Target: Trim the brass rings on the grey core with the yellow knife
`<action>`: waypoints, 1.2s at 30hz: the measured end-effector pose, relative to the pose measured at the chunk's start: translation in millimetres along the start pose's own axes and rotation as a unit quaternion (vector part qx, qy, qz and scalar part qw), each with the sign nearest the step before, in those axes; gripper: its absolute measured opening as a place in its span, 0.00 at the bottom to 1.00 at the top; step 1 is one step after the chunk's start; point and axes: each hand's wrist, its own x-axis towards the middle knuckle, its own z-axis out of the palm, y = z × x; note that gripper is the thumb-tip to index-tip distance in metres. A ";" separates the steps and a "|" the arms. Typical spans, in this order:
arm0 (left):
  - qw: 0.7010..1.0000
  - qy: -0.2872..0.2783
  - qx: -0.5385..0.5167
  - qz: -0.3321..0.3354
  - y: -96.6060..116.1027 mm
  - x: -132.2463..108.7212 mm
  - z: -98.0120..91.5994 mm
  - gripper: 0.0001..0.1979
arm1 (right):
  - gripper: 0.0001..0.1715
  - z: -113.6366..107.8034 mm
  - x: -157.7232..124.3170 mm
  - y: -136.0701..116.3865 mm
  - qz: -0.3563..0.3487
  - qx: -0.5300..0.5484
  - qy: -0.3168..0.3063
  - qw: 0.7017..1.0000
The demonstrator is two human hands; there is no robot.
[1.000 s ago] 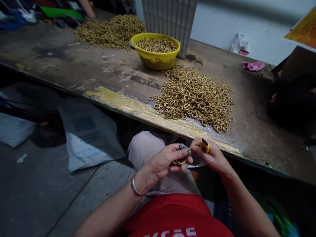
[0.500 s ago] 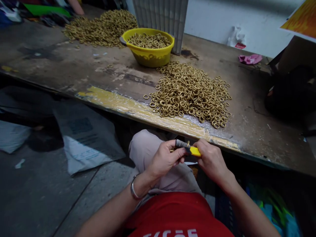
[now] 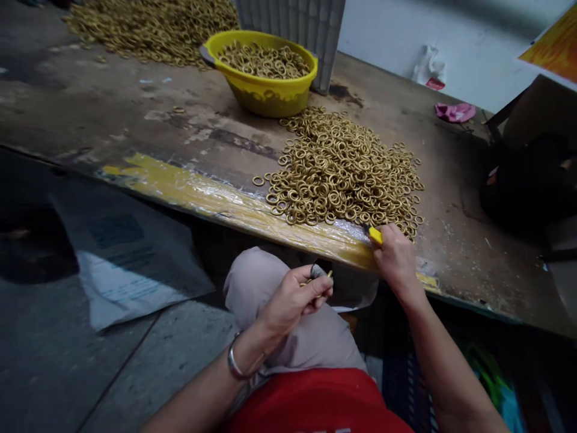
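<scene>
The pile of rings (image 3: pixel 342 168) on the table (image 3: pixel 112 114) serves as the landmark. The right hand (image 3: pixel 396 260) rests at the pile's near right corner, on the table edge. Its fingers are curled tight around a yellow tool (image 3: pixel 375 234), whose tip touches the outermost rings.

The left hand (image 3: pixel 293 300) is nearer the body than the pile, below the table edge and over the knee. Its fingers are closed in a pinch on a ring (image 3: pixel 329 275), of which only slivers show (a grey cover sits on the thumb tip). A bracelet (image 3: pixel 234 365) circles that wrist.

A stray ring (image 3: pixel 258 181) lies just left of the pile. A strip of yellow tape (image 3: pixel 202 195) runs along the table edge in front of it. Beyond the pile to the left stands a yellow bowl (image 3: pixel 265 96) full of rings, just beside it. A second heap (image 3: pixel 148 24) lies farther off the same way. A pink cloth (image 3: pixel 455 112) lies well to the pile's far right.
</scene>
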 end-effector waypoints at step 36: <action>0.992 0.093 0.020 0.077 9.5 2.8 -12.1 0.11 | 0.13 -22.3 -41.6 -59.3 -0.166 0.152 -0.051 0.973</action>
